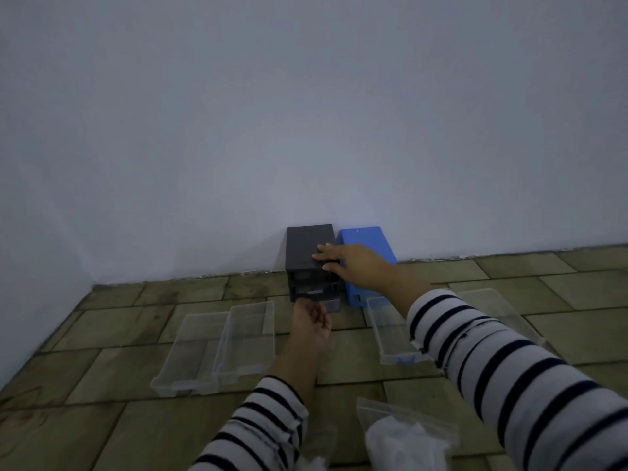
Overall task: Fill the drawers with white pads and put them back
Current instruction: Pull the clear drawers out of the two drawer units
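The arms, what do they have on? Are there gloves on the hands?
Both arms wear long white sleeves with dark stripes going round them. The left hand and the right hand are bare: no gloves, rings or watch that I can see.

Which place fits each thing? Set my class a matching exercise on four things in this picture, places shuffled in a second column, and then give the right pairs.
Things
1. black drawer cabinet
2. blue drawer cabinet
3. plastic bag of white pads
4. two clear drawers side by side

Places
A. on the floor at the left, in front of the wall
B. against the wall, under the right hand
C. nearest the camera, at the bottom right
D. against the wall, right of the black one

Pairs: 1-B, 2-D, 3-C, 4-A
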